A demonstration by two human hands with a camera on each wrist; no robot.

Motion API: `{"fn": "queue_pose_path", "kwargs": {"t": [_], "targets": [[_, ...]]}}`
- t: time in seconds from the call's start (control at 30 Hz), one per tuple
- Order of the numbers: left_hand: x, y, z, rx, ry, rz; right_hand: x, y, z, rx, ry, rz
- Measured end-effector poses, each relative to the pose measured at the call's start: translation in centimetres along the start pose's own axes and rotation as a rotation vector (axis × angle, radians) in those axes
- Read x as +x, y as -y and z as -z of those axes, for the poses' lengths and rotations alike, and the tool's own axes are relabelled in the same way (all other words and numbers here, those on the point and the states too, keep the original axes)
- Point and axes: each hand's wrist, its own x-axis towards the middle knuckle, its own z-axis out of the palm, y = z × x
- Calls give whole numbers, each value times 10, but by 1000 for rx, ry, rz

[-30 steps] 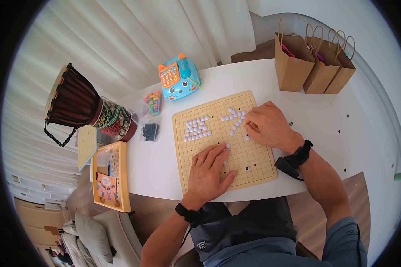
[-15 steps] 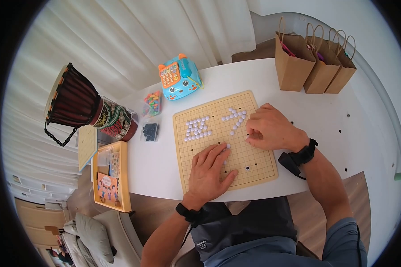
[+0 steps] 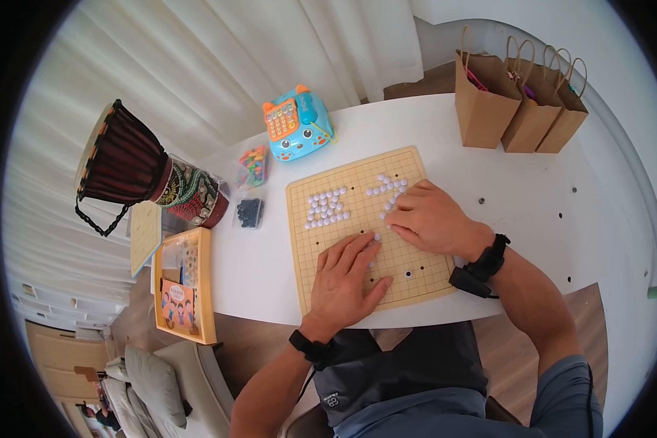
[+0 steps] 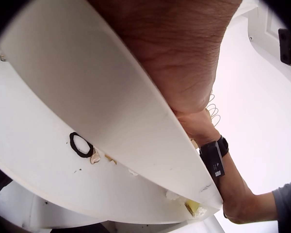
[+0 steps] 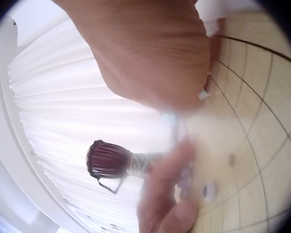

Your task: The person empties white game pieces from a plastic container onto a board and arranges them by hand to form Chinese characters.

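On the square wooden grid board (image 3: 321,259) lies my left hand (image 3: 343,281), palm down, fingers spread; one white stone (image 3: 377,237) shows at its fingertips. My right hand (image 3: 434,223) pinches a white stone (image 3: 389,226) at the lower end of a slanting row of white stones. A block of white stones (image 3: 327,208) sits at the board's upper left. Nearer the front edge is a dark-centred round piece (image 3: 408,274). In the right wrist view, my right palm (image 5: 145,53) looms large, with my left hand (image 5: 169,194) below. The left wrist view shows mostly my left wrist (image 4: 179,53).
Left of the board stand a box of dark pieces (image 3: 249,212) and a box of coloured pieces (image 3: 253,166). Behind is a blue toy phone (image 3: 299,128); paper bags (image 3: 487,102) stand back right. A drum (image 3: 135,160) and a wooden tray (image 3: 208,292) are left.
The white stone that lay apart at the right has left its place; my right hand first drew back right, then moved left to the slanting row. My left hand stays put.
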Motion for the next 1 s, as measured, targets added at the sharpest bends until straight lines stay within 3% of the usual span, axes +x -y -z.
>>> {"fn": "queue_pose_path", "kwargs": {"t": [0.4, 0.6, 1.0], "targets": [[1, 0, -1, -2, -1, 7, 7, 7, -14, -124, 19, -16], [1, -1, 0, 4, 7, 3, 6, 1, -12, -84, -108, -64], [1, 0, -1, 0, 3, 10, 6, 5, -10, -61, -30, -67]]}}
